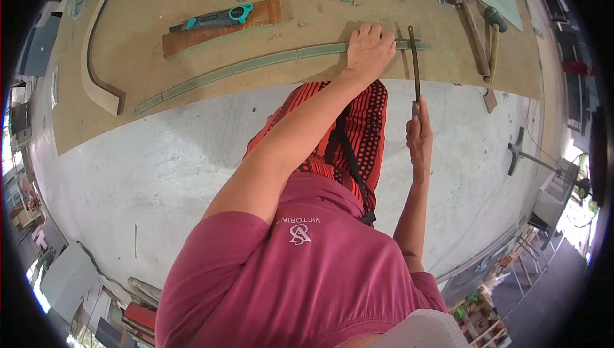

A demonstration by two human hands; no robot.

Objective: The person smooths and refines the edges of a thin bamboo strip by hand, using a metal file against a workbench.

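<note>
A red-pink shirt [288, 277] fills the near view. Beyond it, the left hand [369, 48] presses flat, fingers spread, on a long curved green strip [256, 64] lying on a brown board [160, 102]. The right hand [419, 140] is clenched around a thin metal file [414, 60], whose tip reaches the strip just beside the left hand. A teal utility knife [214, 18] lies farther back.

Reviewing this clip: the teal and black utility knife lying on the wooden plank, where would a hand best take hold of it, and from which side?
Probably around the middle of the knife, on its black-and-teal handle, coming down from above. It lies flat and lengthwise on the plank, with its top and long sides exposed. The darker narrow end points left and looks like the blade end, so stay clear of it. Both hands are elsewhere: left hand on the green strip, right hand holding a file.
</note>
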